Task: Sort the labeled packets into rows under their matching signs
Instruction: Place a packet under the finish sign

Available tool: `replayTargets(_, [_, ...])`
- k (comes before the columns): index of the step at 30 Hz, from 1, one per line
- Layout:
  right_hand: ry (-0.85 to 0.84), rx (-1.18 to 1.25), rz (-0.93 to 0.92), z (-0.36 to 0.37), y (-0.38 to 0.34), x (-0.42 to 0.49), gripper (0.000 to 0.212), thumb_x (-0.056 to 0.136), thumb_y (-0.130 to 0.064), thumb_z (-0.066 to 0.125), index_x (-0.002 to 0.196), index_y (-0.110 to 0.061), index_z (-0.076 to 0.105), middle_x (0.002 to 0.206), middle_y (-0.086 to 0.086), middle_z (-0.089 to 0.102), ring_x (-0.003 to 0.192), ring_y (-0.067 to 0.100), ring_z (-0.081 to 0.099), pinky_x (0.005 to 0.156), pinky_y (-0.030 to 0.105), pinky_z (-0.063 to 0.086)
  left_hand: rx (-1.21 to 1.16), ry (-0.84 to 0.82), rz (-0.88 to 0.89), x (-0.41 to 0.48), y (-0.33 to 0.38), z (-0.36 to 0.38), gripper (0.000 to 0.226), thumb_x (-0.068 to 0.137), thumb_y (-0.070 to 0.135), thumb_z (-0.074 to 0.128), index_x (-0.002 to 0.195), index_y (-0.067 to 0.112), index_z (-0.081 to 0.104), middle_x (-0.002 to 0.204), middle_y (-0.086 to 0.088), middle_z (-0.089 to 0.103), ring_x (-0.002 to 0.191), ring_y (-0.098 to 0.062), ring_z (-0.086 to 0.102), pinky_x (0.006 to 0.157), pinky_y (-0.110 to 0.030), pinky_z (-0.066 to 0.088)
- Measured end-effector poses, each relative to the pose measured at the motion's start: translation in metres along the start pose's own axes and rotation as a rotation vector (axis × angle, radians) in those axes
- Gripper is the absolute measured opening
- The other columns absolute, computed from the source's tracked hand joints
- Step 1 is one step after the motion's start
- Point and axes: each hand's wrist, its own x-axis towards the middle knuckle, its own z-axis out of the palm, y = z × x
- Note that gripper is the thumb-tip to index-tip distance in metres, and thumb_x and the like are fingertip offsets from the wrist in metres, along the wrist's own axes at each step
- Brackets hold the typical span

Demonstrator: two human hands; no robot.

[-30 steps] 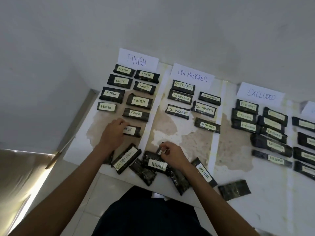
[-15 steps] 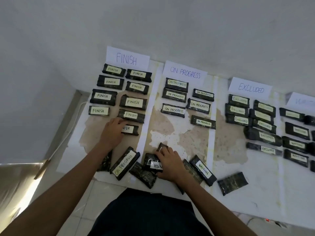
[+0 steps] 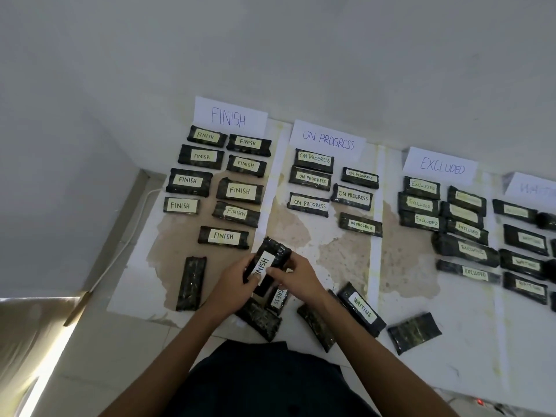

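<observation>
A packet labelled FINISH was pinched from both sides, by the left hand and the right hand, just above the unsorted pile. It was judged light, soft and slippery in its glossy wrap, best held by its long edges. Open room lay under the FINISH sign, left of the lowest packet; the paper's edge was near.

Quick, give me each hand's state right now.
Left hand: closed on the FINISH packet, lifted off the table.
Right hand: closed on the same FINISH packet, from the other side.
</observation>
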Motion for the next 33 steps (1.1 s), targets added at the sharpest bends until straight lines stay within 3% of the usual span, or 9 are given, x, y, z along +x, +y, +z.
replayTargets(2, [-0.018,0.061,0.016,0.002,-0.004,-0.001,0.015,0.084,-0.011,0.068,0.095,-0.016,0.06,0.086,0.0,0.065,0.06,0.002,0.065,0.052,0.017,0.051,0.031,0.001,0.013,0.001,0.0,-0.005,0.044,0.086,0.008,0.058,0.121,0.032,0.049,0.099,0.028,0.056,0.091,0.017,0.052,0.072,0.0,0.039])
replayTargets(8, [-0.029,0.155,0.058,0.009,-0.008,0.001,0.016,0.086,-0.009,0.065,0.092,-0.024,0.061,0.088,0.002,0.07,0.073,0.024,0.072,0.07,0.036,0.058,0.116,-0.04,0.04,0.009,-0.003,-0.019,0.057,0.08,0.009,0.064,0.132,0.022,0.046,0.117,-0.001,0.06,0.105,-0.01,0.055,0.09,-0.028,0.046])
replayTargets(13, [-0.054,0.228,0.068,0.014,-0.012,0.002,0.014,0.088,-0.012,0.064,0.1,-0.019,0.061,0.088,0.009,0.072,0.075,0.025,0.072,0.074,0.036,0.059,0.481,0.033,0.18,0.013,-0.011,-0.024,0.081,0.064,0.035,0.074,0.135,0.014,0.041,0.109,-0.007,0.053,0.098,-0.022,0.051,0.081,-0.036,0.048])
replayTargets(17, [-0.089,0.264,0.061,0.024,-0.02,0.004,0.014,0.087,-0.011,0.064,0.101,-0.015,0.062,0.091,0.009,0.072,0.078,0.025,0.072,0.077,0.037,0.059,0.703,0.121,0.245,0.014,-0.017,-0.03,0.089,0.061,0.046,0.066,0.133,0.0,0.041,0.106,-0.014,0.054,0.091,-0.029,0.053,0.073,-0.039,0.047])
replayTargets(21, [-0.129,0.237,0.037,0.04,-0.028,0.01,0.015,0.088,-0.01,0.063,0.103,-0.008,0.06,0.095,0.012,0.071,0.079,0.023,0.072,0.073,0.031,0.058,0.731,0.146,0.243,0.014,-0.025,-0.045,0.082,0.063,0.031,0.069,0.134,0.003,0.04,0.109,-0.013,0.056,0.093,-0.029,0.055,0.073,-0.038,0.049])
replayTargets(25, [-0.108,0.174,-0.003,0.06,-0.034,0.022,0.011,0.089,-0.01,0.06,0.098,-0.016,0.058,0.102,0.007,0.065,0.075,0.021,0.067,0.074,0.036,0.056,0.678,0.189,0.159,0.017,-0.04,-0.076,0.076,0.063,0.006,0.071,0.134,0.005,0.041,0.126,-0.014,0.052,0.114,-0.03,0.048,0.094,-0.043,0.046])
replayTargets(27, [-0.096,0.066,-0.032,0.067,-0.032,0.029,0.015,0.087,-0.011,0.061,0.101,-0.015,0.06,0.1,0.004,0.064,0.077,0.018,0.063,0.072,0.03,0.055,0.704,0.223,0.083,0.022,-0.053,-0.103,0.074,0.064,-0.005,0.066,0.133,0.005,0.043,0.131,-0.014,0.049,0.12,-0.031,0.044,0.1,-0.045,0.041])
replayTargets(30, [-0.129,-0.175,-0.116,0.074,-0.026,0.034,0.02,0.087,-0.012,0.059,0.106,-0.011,0.061,0.097,-0.001,0.062,0.082,0.011,0.058,0.07,0.017,0.046,0.783,0.231,-0.006,0.032,-0.078,-0.144,0.072,0.062,-0.012,0.063,0.13,0.005,0.045,0.129,-0.017,0.05,0.116,-0.033,0.046,0.097,-0.047,0.043])
replayTargets(33, [-0.202,-0.418,-0.267,0.082,-0.021,0.037,0.022,0.088,-0.01,0.056,0.109,-0.009,0.061,0.107,0.004,0.063,0.094,0.015,0.059,0.08,0.021,0.047,0.838,0.204,-0.059,0.042,-0.095,-0.169,0.071,0.063,-0.014,0.063,0.13,0.004,0.046,0.126,-0.019,0.046,0.11,-0.037,0.049,0.091,-0.048,0.048])
